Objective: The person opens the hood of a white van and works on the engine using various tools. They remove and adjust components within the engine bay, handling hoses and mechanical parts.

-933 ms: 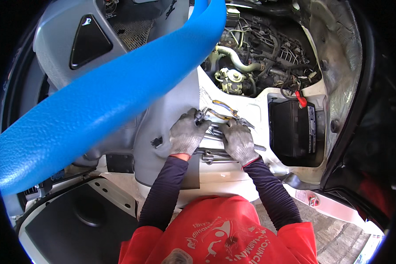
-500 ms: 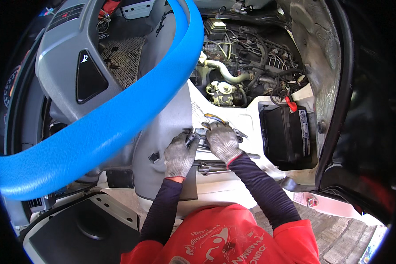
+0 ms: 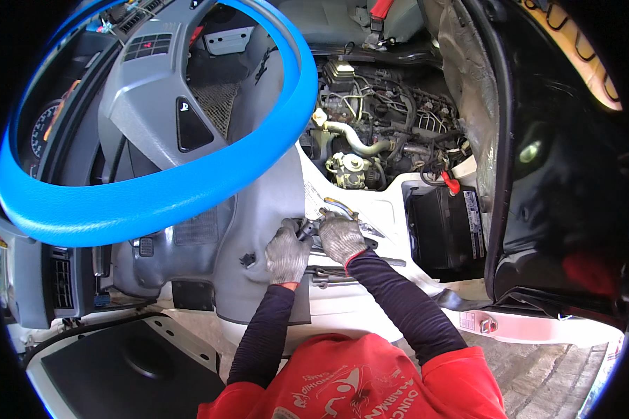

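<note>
Just between gloved hands (in the left's grasp), a cylindrical tool.

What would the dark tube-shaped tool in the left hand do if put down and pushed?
The dark tube-shaped tool might roll, since its visible part looks rounded. It's probably stiff and fairly heavy for its size, because it looks like metal. The left hand covers some of it, so a hidden bend could stop it rolling.

Red shirt bears white lettering, battery a label
</note>
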The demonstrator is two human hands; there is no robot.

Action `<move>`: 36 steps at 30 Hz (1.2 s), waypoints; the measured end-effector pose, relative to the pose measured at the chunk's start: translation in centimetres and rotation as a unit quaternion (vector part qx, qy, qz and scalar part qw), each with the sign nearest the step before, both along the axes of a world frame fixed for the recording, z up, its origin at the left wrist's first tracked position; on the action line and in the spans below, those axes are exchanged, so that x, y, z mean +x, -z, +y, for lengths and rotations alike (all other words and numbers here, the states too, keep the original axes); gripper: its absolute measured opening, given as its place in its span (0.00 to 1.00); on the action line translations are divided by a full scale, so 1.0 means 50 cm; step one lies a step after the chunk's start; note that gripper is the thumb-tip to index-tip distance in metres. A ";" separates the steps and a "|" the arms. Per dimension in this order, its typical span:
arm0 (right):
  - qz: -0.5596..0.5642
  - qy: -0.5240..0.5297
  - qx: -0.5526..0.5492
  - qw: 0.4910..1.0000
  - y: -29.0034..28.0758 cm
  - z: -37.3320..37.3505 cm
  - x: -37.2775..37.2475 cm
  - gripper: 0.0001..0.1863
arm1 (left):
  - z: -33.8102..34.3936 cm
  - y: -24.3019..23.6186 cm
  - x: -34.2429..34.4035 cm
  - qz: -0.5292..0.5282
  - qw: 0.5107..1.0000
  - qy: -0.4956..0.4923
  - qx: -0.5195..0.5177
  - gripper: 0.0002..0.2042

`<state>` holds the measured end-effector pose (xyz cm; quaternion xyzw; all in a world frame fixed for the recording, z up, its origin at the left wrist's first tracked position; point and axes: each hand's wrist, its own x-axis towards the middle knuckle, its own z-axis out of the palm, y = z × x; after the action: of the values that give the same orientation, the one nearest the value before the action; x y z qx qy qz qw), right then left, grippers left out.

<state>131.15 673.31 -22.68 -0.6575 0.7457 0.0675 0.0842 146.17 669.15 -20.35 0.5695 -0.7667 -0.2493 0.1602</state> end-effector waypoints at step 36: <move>-0.776 0.349 0.005 0.526 -0.315 0.303 0.029 0.27 | 0.076 -0.188 0.093 0.297 0.874 0.370 0.101 0.16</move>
<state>132.58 688.48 -6.94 -0.1373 0.5559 -0.5004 0.6494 150.81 672.95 -10.94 0.1567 -0.8082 -0.5242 0.2179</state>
